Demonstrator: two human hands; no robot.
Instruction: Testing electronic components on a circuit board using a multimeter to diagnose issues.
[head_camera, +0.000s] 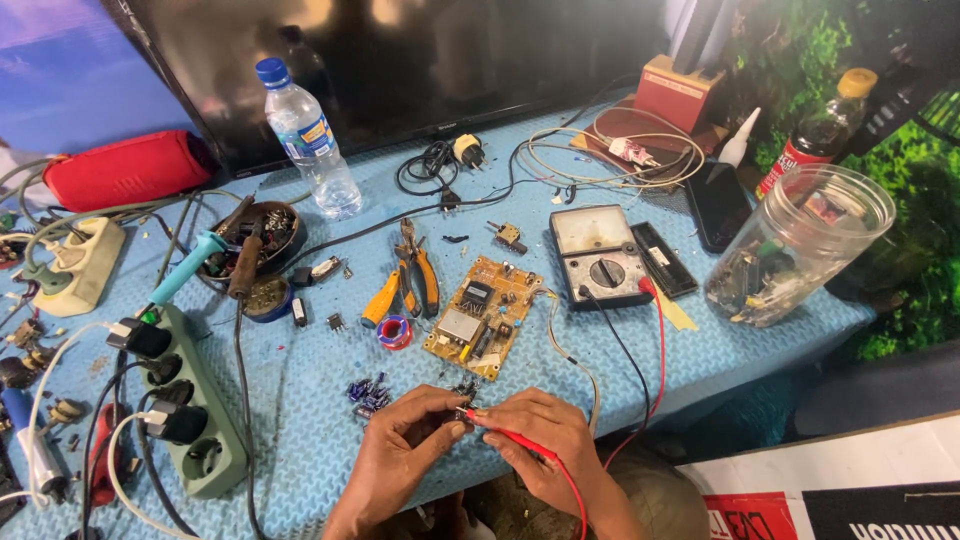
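Observation:
At the table's near edge my left hand (405, 445) pinches a small dark electronic part (462, 412) between thumb and fingers. Beside it my right hand (545, 435) grips a red test probe (505, 433) and presses its tip against that part. The probe's red lead (658, 340) and a black lead (615, 335) run back to an analog multimeter (598, 255) lying flat. A yellow circuit board (483, 315) lies just beyond my hands, with loose small capacitors (368, 392) to its left.
Orange-handled pliers (415, 272), an orange-handled screwdriver and a solder spool (394, 331) lie left of the board. A green power strip (185, 405) with plugs fills the left. A soldering iron (190, 265), water bottle (308, 130), parts jar (800, 245), phone (718, 205) and dark screen stand behind.

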